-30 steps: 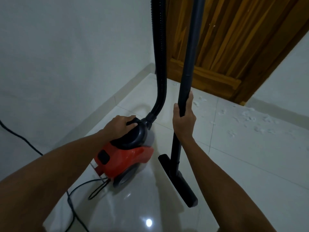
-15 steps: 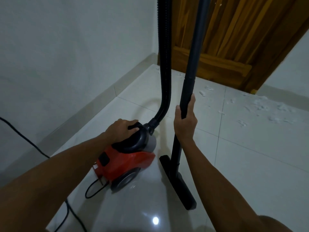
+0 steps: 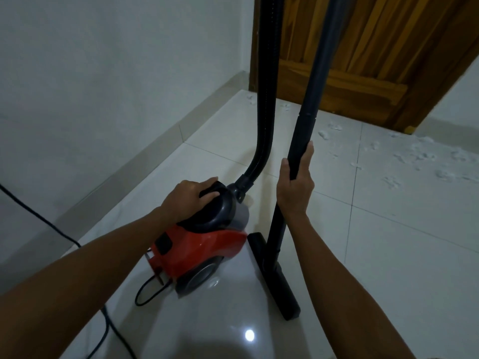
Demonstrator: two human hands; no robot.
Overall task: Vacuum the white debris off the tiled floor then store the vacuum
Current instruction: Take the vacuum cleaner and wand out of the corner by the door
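Note:
A red and black canister vacuum (image 3: pixel 204 244) stands on the glossy tiled floor (image 3: pixel 388 255). My left hand (image 3: pixel 190 196) grips its black top handle. A ribbed black hose (image 3: pixel 265 99) rises from the vacuum's front and leaves the top of the view. My right hand (image 3: pixel 295 187) holds the upright dark wand (image 3: pixel 305 141), whose flat floor nozzle (image 3: pixel 276 278) rests on the tile beside the vacuum. White debris (image 3: pixel 420 156) lies scattered on the tiles at the far right, near the door.
A wooden door (image 3: pixel 375 47) closes the far side. A white wall (image 3: pixel 103 73) with a tiled skirting runs along the left. The black power cord (image 3: pixel 108 322) trails from the vacuum's rear across the floor at lower left.
The view has shifted slightly toward the door and the debris. Both hands keep the same holds; the vacuum and wand stay about where they were.

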